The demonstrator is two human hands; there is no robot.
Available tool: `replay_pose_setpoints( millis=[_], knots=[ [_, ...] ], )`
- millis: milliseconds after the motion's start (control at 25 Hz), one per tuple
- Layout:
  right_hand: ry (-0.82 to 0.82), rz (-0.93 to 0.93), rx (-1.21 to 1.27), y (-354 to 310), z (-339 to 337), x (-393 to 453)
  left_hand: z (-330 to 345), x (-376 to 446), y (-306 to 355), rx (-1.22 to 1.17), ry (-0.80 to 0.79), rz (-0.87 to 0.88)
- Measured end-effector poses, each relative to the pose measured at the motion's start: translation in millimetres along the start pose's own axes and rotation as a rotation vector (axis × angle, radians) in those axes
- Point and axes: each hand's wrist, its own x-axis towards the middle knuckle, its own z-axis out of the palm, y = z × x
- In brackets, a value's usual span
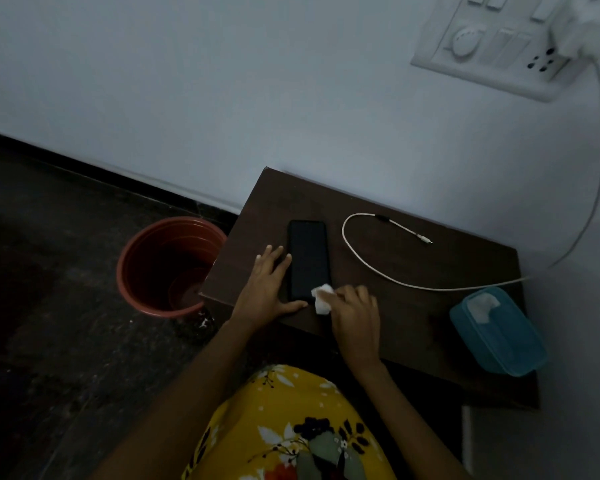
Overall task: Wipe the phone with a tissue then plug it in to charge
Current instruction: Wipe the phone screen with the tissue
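A black phone (308, 258) lies screen up on the dark wooden table (413, 323). My left hand (269, 289) rests flat against the phone's left edge, thumb along its near end, holding it steady. My right hand (355, 320) pinches a crumpled white tissue (321, 299) that touches the phone's near right corner. A white charging cable (378, 268) curls on the table to the right of the phone, its free plug (426, 240) lying loose. The cable rises up the wall to a white charger (568, 32) in the switchboard (492, 53).
A teal tissue box (499, 337) with a white tissue poking out sits at the table's right end. A red-brown bucket (167, 265) stands on the dark floor just left of the table. The table backs onto a pale wall.
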Motion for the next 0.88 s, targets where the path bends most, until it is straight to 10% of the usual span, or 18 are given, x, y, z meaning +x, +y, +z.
replay_pose_setpoints(
  millis=[200, 400, 880],
  knots=[
    [0.005, -0.055, 0.048, -11, -9, 12, -1, 1, -3, -0.002, 0.001, -0.005],
    [-0.096, 0.349, 0.268, 2, -2, 82, 1, 0, -6, 0.027, 0.017, 0.008],
    [-0.096, -0.243, 0.008, -24, 23, 165, -1, -1, -5, 0.197, 0.01, 0.008]
  ],
)
